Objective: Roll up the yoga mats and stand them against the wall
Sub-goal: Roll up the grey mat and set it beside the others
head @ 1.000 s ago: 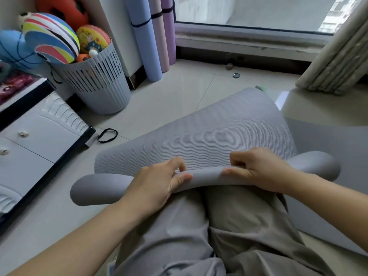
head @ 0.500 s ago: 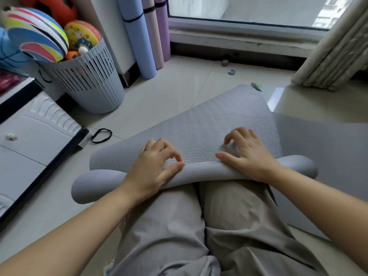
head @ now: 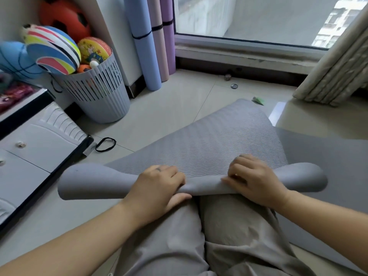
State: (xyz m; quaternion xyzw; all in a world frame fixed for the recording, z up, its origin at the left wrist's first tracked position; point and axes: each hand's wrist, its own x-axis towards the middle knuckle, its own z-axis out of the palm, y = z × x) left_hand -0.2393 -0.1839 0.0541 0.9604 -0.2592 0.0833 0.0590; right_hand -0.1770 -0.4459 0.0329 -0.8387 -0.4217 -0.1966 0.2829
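Note:
A grey yoga mat (head: 209, 140) lies on the floor in front of my knees, ribbed side up. Its near end is rolled into a tube (head: 89, 184) that runs left to right. My left hand (head: 157, 186) grips the roll left of centre, fingers over the top and thumb under it. My right hand (head: 253, 180) grips the roll right of centre with curled fingers. Three rolled mats stand against the wall at the back: a blue one (head: 143, 42), a pink one (head: 159, 38) and a purple one (head: 168, 34).
A slatted grey basket (head: 99, 92) full of balls stands at the left by a white drawer unit (head: 29, 144). A black elastic band (head: 105, 144) lies on the tile. A second grey mat (head: 328, 156) lies at the right. Curtain (head: 338, 62) and window are behind.
Both hands have curled back over the roll and closed round it, after reaching forward onto the flat mat. The roll has turned a little further away from my knees.

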